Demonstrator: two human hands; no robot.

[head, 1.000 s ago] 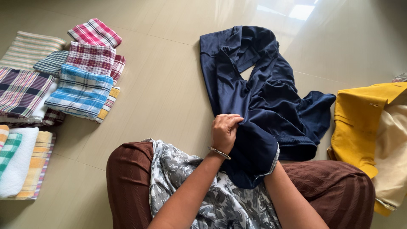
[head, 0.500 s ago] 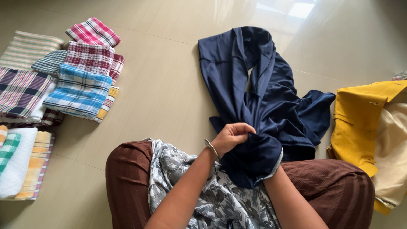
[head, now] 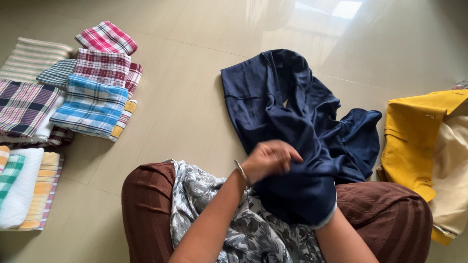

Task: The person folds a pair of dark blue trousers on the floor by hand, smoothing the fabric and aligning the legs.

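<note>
Since a second ago the left hand [head: 270, 159] has lifted, fingers curled gripping the navy garment [head: 292, 126]; right hand hidden inside the cloth at 5 o'clock, grip untellable.

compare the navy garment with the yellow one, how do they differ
The navy garment lies rumpled mid-floor, reaching the lap; the yellow garment lies at the right edge, partly out of frame. The left hand touches the navy one and the right arm is inside it, so the right hand is hidden; nothing touches the yellow one. Navy is dark, yellow bright. Both are plain, unpatterned cloth on the floor.
</note>
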